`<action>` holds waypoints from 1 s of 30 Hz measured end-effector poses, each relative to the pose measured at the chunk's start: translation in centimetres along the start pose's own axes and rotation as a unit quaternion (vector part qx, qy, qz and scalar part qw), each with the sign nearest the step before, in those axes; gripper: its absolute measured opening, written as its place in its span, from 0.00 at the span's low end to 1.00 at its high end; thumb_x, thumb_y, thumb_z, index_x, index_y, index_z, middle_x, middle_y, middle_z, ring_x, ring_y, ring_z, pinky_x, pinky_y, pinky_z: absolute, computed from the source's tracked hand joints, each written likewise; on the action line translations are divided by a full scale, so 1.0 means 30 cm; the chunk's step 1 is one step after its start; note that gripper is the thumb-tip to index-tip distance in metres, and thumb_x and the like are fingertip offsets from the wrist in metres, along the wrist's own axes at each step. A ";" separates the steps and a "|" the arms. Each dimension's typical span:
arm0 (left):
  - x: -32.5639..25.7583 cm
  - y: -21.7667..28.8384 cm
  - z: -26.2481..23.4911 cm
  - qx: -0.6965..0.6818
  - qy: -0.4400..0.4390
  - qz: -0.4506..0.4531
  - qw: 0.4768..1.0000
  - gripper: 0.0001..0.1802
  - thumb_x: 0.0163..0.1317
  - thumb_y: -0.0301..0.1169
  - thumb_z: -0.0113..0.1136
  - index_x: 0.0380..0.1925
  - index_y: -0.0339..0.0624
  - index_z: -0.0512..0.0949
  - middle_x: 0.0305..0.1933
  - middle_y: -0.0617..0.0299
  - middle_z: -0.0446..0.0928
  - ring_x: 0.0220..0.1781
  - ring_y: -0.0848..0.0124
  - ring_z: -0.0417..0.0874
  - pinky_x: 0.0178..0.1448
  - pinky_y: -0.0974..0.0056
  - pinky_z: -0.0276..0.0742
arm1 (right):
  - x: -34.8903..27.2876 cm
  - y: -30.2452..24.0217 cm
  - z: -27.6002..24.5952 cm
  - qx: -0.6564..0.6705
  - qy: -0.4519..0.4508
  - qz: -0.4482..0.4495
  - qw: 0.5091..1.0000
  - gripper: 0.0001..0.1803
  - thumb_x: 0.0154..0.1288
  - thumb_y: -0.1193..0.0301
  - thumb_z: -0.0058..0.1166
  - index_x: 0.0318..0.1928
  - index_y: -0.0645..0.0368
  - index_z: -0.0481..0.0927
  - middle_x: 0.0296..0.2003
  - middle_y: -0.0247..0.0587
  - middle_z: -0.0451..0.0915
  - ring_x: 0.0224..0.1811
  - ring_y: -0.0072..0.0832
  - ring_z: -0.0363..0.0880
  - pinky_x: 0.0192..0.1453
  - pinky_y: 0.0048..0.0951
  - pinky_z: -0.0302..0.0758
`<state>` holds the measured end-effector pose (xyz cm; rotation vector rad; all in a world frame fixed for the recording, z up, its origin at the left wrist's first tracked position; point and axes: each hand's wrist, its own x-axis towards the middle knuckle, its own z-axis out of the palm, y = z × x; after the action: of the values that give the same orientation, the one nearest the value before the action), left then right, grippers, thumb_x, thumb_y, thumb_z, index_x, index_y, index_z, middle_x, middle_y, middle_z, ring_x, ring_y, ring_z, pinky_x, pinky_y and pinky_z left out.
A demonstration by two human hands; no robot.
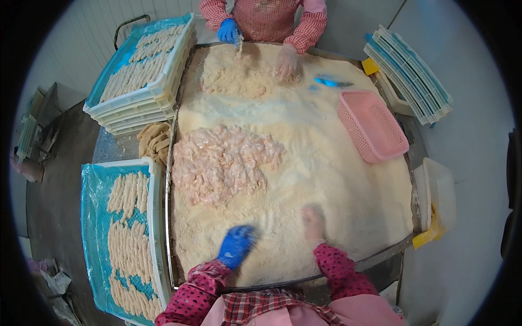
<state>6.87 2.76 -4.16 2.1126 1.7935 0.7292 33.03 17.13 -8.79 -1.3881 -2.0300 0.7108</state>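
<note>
At the near side of the tabletop (168, 239), I have both hands low over a bed of pale crumb (310, 174).

Left hand (235, 248): blue-gloved, directed inward, blurred at the fingertips. Right hand (312, 223): set well apart from the left, slightly farther in from the near edge, and blurred throughout. From this view I cannot tell whether either hand is open or closed, or whether it grips anything.

Meat (223, 160) location: one wet, pink heap on the crumb, left of centre, just beyond the left hand and apart from it. Outside the left edge, a tray (155, 204) carries rows of pale strips (129, 250) on a blue lining. A pink basket (375, 125) sits on the crumb at the right. A co-worker (266, 22) stands at the far side.

Step in hand, in my judgement: working the crumb close to the heap, with the meat largely uncoated. The next move probably calls for drawing a small portion from the heap's near edge onto dry crumb, spreading the fingers to separate the pieces, then rolling each until covered. Avoid wet clumps.
</note>
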 end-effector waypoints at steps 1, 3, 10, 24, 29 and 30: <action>-0.022 -0.048 -0.021 -0.019 0.032 -0.039 0.999 0.14 0.55 0.35 0.56 0.41 0.45 0.79 0.49 0.57 0.76 0.51 0.58 0.75 0.56 0.56 0.70 | -0.006 -0.131 0.033 0.061 -0.072 -0.004 0.995 0.12 0.66 0.69 0.45 0.43 0.63 0.76 0.36 0.42 0.78 0.40 0.30 0.75 0.48 0.30 0.71; -0.056 -0.091 -0.080 -0.219 0.095 -0.196 0.951 0.17 0.57 0.33 0.58 0.47 0.41 0.77 0.52 0.55 0.75 0.54 0.58 0.75 0.59 0.61 0.69 | 0.012 -0.266 0.065 0.181 -0.130 0.071 0.972 0.12 0.66 0.69 0.45 0.44 0.63 0.76 0.38 0.41 0.78 0.42 0.28 0.75 0.48 0.28 0.70; -0.134 -0.135 -0.217 -0.421 0.070 -0.280 0.860 0.23 0.56 0.22 0.61 0.54 0.35 0.71 0.59 0.54 0.71 0.63 0.66 0.68 0.66 0.66 0.62 | 0.084 -0.399 0.200 0.291 -0.165 0.157 0.929 0.12 0.66 0.71 0.45 0.46 0.60 0.76 0.40 0.38 0.78 0.40 0.25 0.75 0.47 0.26 0.71; 0.006 0.030 -0.081 -0.075 0.028 -0.087 0.993 0.26 0.54 0.41 0.62 0.54 0.47 0.73 0.59 0.50 0.68 0.56 0.48 0.70 0.58 0.55 0.68 | 0.270 -0.403 0.267 0.095 -0.002 0.061 0.994 0.12 0.61 0.69 0.54 0.43 0.61 0.76 0.40 0.44 0.78 0.42 0.32 0.77 0.49 0.32 0.71; -0.042 -0.055 -0.060 -0.121 0.079 -0.263 0.954 0.16 0.60 0.41 0.54 0.44 0.44 0.78 0.46 0.52 0.78 0.48 0.54 0.77 0.53 0.57 0.72 | 0.255 -0.361 0.273 0.184 -0.058 0.130 0.973 0.09 0.60 0.74 0.55 0.41 0.60 0.75 0.29 0.30 0.76 0.34 0.18 0.74 0.42 0.20 0.71; -0.074 -0.075 -0.093 -0.154 0.115 -0.306 0.932 0.15 0.60 0.39 0.55 0.43 0.44 0.78 0.46 0.52 0.77 0.46 0.54 0.77 0.51 0.57 0.73 | 0.272 -0.312 0.242 0.195 -0.051 0.124 0.972 0.09 0.60 0.74 0.56 0.41 0.59 0.75 0.29 0.29 0.76 0.34 0.17 0.73 0.42 0.19 0.70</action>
<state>3.26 0.74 -3.43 1.2023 2.1233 1.0146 19.49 21.05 -5.97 -1.3997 -1.6827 1.2402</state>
